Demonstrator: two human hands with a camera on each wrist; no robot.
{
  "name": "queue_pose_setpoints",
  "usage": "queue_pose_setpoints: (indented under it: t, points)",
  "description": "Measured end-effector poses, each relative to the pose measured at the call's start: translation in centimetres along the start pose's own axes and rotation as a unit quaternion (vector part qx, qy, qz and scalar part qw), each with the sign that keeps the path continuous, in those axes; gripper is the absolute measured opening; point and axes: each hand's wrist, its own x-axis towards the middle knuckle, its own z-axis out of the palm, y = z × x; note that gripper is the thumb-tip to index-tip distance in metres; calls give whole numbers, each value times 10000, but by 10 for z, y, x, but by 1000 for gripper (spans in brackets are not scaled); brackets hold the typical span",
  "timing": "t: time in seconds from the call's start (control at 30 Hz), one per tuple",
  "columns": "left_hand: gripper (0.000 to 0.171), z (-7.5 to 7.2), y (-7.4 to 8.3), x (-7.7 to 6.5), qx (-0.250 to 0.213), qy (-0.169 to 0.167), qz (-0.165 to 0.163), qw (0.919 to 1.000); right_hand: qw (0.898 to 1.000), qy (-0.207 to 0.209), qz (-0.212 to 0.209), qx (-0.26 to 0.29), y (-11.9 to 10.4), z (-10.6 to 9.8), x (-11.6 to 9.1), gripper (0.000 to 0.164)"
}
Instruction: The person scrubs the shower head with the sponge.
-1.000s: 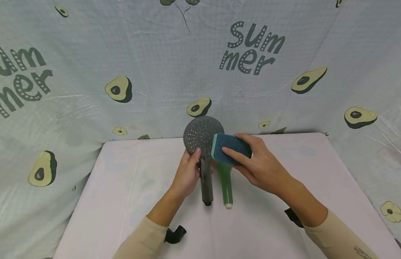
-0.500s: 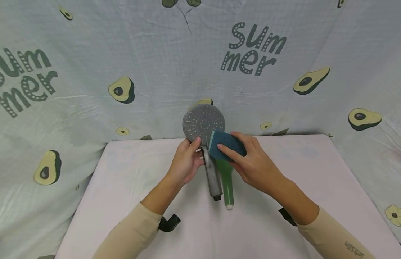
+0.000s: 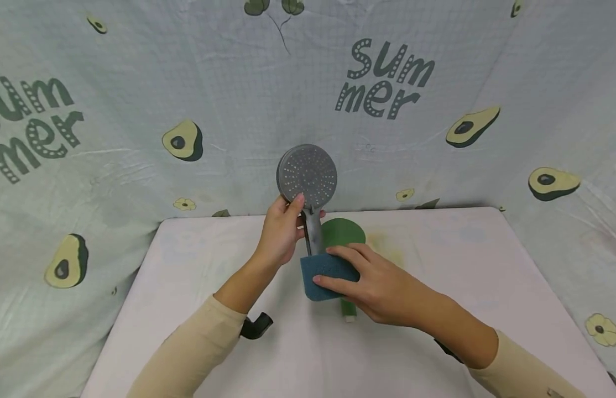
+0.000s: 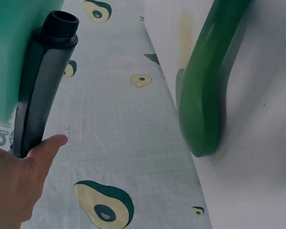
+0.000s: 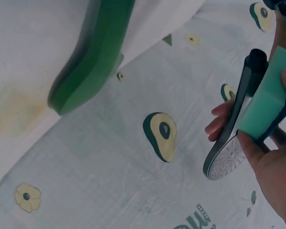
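Observation:
A dark grey shower head (image 3: 308, 174) is held up off the table, spray face toward the head camera. My left hand (image 3: 280, 232) grips it at the neck, thumb in front. My right hand (image 3: 387, 284) pinches a sponge (image 3: 328, 276), blue on one side and light green on the other, as the right wrist view shows. The sponge lies along the shower head's handle (image 4: 45, 90) and hides its lower part in the head view. Behind it, a green shower head (image 3: 343, 232) lies on the table, partly covered by the sponge and right hand.
The white table (image 3: 198, 276) meets a cloth backdrop (image 3: 238, 99) printed with avocados and lettering. A yellowish stain (image 3: 387, 249) marks the tabletop right of the green shower head. Black straps (image 3: 256, 326) hang at the wrists.
My left hand has raised the grey shower head away from the table. My right hand has moved the sponge from beside the spray face down onto the handle. The green shower head stays put.

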Motion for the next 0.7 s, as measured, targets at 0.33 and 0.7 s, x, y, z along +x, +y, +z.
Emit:
queue_pose_setpoints:
  t: [0.33, 0.7]
  points:
    - [52, 4, 8, -8, -59, -237, 203, 9995, 9878, 481, 605, -1355, 15, -9, 29, 73]
    - [52, -5, 13, -12, 1239, -715, 566, 9881, 9917, -136, -55, -1275, 8, -13, 24, 68]
